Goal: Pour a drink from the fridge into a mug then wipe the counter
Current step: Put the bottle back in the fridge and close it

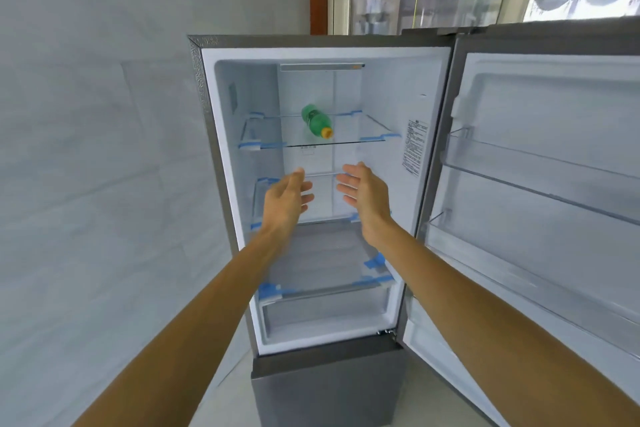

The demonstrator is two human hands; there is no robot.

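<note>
A green bottle (314, 120) with an orange cap lies on its side on the top glass shelf (367, 139) of the open fridge (221, 184). Both my arms reach into the fridge below that shelf. My left hand (287, 196) and my right hand (363, 191) face each other, palms inward, fingers straight and empty. They sit a little below the bottle and do not touch it. No mug or counter is in view.
The fridge door (540, 191) stands swung open on the right, its door racks holding nothing. Lower glass shelves and a clear drawer (325, 317) sit beneath my hands. A grey tiled wall (97, 149) runs along the left. A glass partition stands behind the fridge.
</note>
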